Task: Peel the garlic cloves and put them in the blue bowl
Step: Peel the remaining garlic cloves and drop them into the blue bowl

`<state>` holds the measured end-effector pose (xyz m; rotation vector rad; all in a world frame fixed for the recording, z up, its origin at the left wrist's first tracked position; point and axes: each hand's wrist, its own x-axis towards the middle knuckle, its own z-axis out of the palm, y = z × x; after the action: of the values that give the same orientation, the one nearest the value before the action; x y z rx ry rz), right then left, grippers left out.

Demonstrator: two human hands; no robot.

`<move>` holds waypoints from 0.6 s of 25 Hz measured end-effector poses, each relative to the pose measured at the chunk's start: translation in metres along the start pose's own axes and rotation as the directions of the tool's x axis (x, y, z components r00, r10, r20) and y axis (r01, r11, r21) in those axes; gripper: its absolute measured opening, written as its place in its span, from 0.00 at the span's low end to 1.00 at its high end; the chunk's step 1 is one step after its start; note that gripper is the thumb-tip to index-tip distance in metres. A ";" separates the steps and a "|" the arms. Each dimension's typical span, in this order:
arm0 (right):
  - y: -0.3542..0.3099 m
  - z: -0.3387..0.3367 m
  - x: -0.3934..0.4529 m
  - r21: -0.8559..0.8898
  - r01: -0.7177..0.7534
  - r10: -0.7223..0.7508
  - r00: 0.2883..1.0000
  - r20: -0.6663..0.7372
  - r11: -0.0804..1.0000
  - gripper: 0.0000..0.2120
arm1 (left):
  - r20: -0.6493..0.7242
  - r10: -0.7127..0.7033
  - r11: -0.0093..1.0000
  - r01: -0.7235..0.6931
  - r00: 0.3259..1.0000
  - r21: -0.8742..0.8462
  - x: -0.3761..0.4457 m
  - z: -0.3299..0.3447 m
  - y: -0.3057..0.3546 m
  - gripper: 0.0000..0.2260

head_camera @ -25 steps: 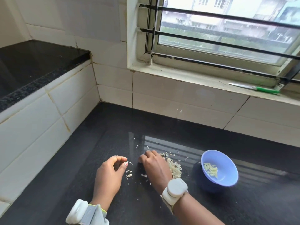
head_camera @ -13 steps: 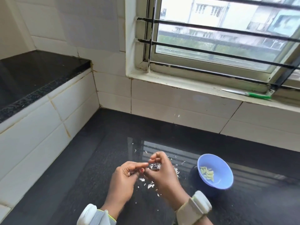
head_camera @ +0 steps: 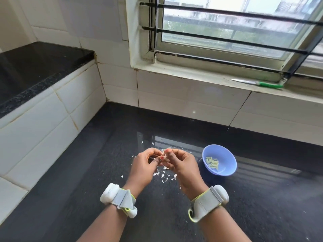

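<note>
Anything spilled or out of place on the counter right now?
Only peel scraps scattered on the black counter under both hands, normal for peeling. The blue bowl sits upright with the peeled cloves inside. Nothing else stands out.

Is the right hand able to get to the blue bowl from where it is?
Probably yes. The blue bowl sits just to the right of the right hand with nothing between them, though the fingers are busy pinching a garlic clove together with the left hand.

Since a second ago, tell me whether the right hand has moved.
Yes. The right hand has lifted off the black counter, where it rested among the peels, and now meets the left hand above them, left of the blue bowl.
</note>
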<state>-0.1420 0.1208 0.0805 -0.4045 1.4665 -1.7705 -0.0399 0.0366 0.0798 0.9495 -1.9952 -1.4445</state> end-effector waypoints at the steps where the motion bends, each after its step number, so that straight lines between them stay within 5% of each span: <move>1: -0.001 -0.001 -0.003 -0.035 0.038 -0.038 0.999 0.009 0.999 0.07 | -0.014 0.000 1.000 0.000 1.000 0.031 -0.002 0.003 0.003 0.06; 5: -0.003 -0.005 -0.007 -0.421 0.228 -0.227 0.972 0.053 0.878 0.05 | -0.124 -0.006 0.985 0.028 0.992 0.173 -0.007 0.005 0.008 0.05; 10: -0.009 -0.015 -0.002 -0.508 0.286 -0.268 0.957 0.110 0.813 0.05 | -0.154 0.042 0.958 0.004 0.987 0.287 -0.011 0.010 0.015 0.05; 12: -0.007 -0.021 0.001 -0.420 0.271 -0.253 0.962 0.100 0.866 0.05 | -0.157 0.022 0.982 0.008 0.987 0.189 -0.010 0.018 0.020 0.06; 15: -0.002 -0.026 0.003 -0.350 0.286 -0.299 0.954 0.017 0.892 0.07 | -0.137 -0.214 0.953 0.176 0.967 -0.246 -0.016 0.039 0.026 0.07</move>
<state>-0.1625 0.1360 0.0741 -0.8180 1.8316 -1.7484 -0.0653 0.0775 0.0920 1.1455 -1.6116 -1.6089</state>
